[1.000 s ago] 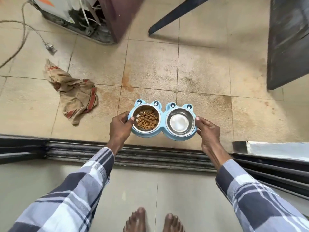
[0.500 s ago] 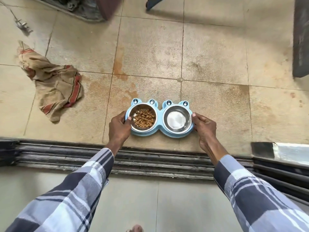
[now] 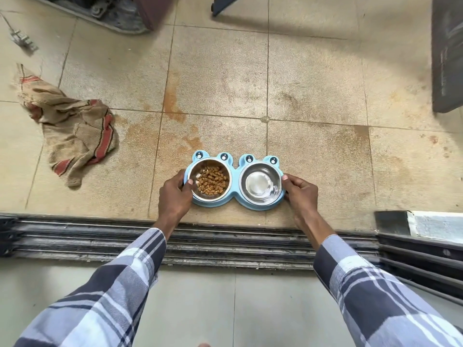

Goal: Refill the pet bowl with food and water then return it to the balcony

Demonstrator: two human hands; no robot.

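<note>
Burlap cloth [image 3: 72,136] lies crumpled at left on stained floor tiles [image 3: 220,78]; the left hand [image 3: 175,199] and right hand [image 3: 302,196] each clasp an end of the blue double pet bowl [image 3: 234,182], kibble [image 3: 211,181] in its left cup, just beyond the door track [image 3: 100,239].

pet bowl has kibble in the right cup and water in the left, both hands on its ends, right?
Not quite: in the head view the kibble fills the left cup and the right cup holds the water. Left hand and right hand do grip the pet bowl ends.
</note>
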